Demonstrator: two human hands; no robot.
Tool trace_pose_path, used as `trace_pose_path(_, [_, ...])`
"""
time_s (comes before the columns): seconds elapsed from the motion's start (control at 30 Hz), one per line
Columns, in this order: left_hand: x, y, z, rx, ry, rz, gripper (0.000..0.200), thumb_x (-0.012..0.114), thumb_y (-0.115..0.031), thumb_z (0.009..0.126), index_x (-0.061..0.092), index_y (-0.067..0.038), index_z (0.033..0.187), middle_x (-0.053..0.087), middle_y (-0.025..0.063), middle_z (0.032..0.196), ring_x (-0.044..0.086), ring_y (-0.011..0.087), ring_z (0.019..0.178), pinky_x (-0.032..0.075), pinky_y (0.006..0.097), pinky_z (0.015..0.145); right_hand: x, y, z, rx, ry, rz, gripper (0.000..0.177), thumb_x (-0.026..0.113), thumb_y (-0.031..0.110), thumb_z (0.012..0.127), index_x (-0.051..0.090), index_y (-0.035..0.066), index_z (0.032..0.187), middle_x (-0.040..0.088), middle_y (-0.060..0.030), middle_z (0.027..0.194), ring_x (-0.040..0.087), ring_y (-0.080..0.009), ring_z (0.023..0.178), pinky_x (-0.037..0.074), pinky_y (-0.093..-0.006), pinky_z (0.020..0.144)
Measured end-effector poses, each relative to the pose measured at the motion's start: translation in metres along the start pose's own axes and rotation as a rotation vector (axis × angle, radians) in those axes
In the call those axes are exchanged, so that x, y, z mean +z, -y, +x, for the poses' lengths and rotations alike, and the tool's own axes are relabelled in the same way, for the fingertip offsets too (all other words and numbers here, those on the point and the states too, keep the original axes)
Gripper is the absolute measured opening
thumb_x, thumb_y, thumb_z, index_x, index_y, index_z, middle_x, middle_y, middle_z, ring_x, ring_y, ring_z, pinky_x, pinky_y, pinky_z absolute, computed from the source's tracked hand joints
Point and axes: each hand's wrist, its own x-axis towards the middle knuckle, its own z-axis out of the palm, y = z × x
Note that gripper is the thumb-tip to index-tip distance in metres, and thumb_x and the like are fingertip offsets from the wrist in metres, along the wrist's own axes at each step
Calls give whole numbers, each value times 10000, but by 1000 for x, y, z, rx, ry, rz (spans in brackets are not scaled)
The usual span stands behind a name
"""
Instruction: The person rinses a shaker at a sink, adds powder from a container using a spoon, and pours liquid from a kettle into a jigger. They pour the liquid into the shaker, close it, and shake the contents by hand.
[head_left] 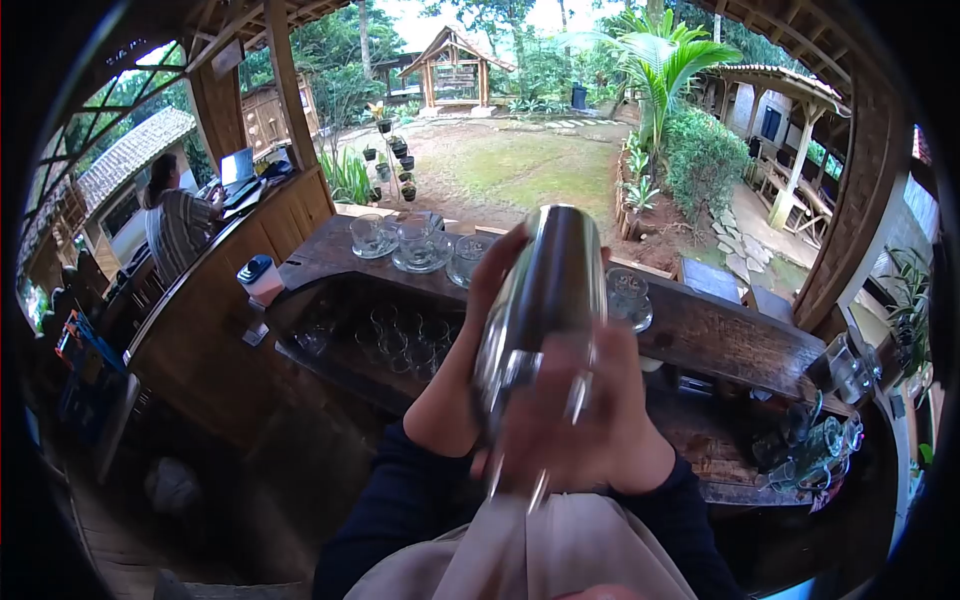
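Observation:
A shiny steel cocktail shaker is held up tilted in front of my chest, its flat end pointing away from me. My left hand wraps round its left side, the fingers partly hidden behind the metal. Across the near, lower part lies my right hand, closed on the shaker and smeared by motion. Beyond the shaker, glass cups on saucers stand on the dark wooden counter: one cup to its right and several to its left, among them a cup.
Glasses fill a recess below the counter. Glass mugs and a pitcher stand at the right. A lidded tub sits at the left counter's end. A person sits by a laptop. Wooden posts frame a garden.

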Motion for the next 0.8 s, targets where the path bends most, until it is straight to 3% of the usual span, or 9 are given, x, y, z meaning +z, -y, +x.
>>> trace_pose_path(0.07, [-1, 5, 6, 182, 461, -732, 548, 556, -416, 888, 403, -130, 1329, 565, 212, 1149, 574, 421, 1043, 522, 526, 829, 4, 27, 14, -367, -160, 10, 310, 760, 121, 665, 632, 245, 918, 620, 145, 1020, 617, -93, 957, 424, -334, 932])
trace_pose_path(0.13, [-25, 7, -2, -154, 278, -693, 498, 538, -378, 913, 378, -205, 1351, 572, 191, 1127, 583, 397, 1025, 542, 520, 780, 0, 9, -2, -412, -160, 22, 290, 755, 139, 657, 618, 247, 889, 619, 158, 1011, 607, -33, 931, 436, -332, 914])
trace_pose_path(0.2, [-54, 29, 14, -470, -86, -709, 436, 509, -335, 925, 432, -148, 1311, 580, 183, 1126, 605, 332, 991, 551, 444, 784, 7, -18, -33, 321, 219, 219, 320, 732, 170, 681, 654, 89, 980, 625, -107, 1038, 601, -289, 966, 470, -416, 799])
trace_pose_path(0.27, [-85, 71, 15, -322, -60, -773, 418, 468, -345, 920, 530, -31, 1188, 609, 145, 1102, 628, 278, 941, 549, 393, 785, 33, -44, -41, 739, 33, 115, 427, 749, 169, 606, 636, 45, 999, 579, -148, 1131, 569, -333, 1025, 470, -433, 838])
trace_pose_path(0.47, [-27, -9, 10, -624, -9, -844, 488, 523, -394, 904, 502, -38, 1236, 573, 237, 1138, 591, 355, 1039, 540, 462, 831, -6, 19, 3, -120, 273, 30, 337, 655, 205, 767, 625, 66, 1073, 580, -101, 1189, 561, -256, 1079, 396, -425, 980])
trace_pose_path(0.53, [-20, 12, 13, 41, 579, -771, 511, 572, -376, 890, 436, -136, 1320, 504, 278, 1229, 522, 421, 1127, 525, 538, 828, -10, 30, 2, -307, 121, 128, 274, 622, 109, 781, 626, 204, 1037, 621, 119, 1096, 568, -205, 1106, 385, -406, 970])
trace_pose_path(0.63, [-54, 25, 11, -356, 191, -800, 427, 563, -305, 910, 437, -200, 1304, 505, 236, 1228, 512, 430, 1126, 520, 540, 832, 5, -21, -35, -342, 119, 41, 253, 576, 308, 878, 592, 142, 1069, 596, -46, 1112, 587, -186, 1006, 456, -422, 915])
trace_pose_path(0.73, [-104, 87, 27, -234, -158, -194, 367, 480, -307, 935, 503, -61, 1206, 587, 181, 1128, 607, 287, 1008, 537, 421, 829, 34, -54, -50, 715, -118, 196, 398, 714, 310, 652, 644, 64, 957, 618, -143, 1073, 597, -311, 992, 453, -408, 883])
trace_pose_path(0.8, [-69, 49, 32, -371, -289, -405, 409, 470, -346, 930, 518, -10, 1158, 613, 157, 1083, 624, 258, 966, 536, 412, 827, 26, -51, -40, 807, -216, 183, 334, 746, 193, 644, 641, 66, 934, 620, -146, 1081, 598, -312, 996, 431, -418, 914])
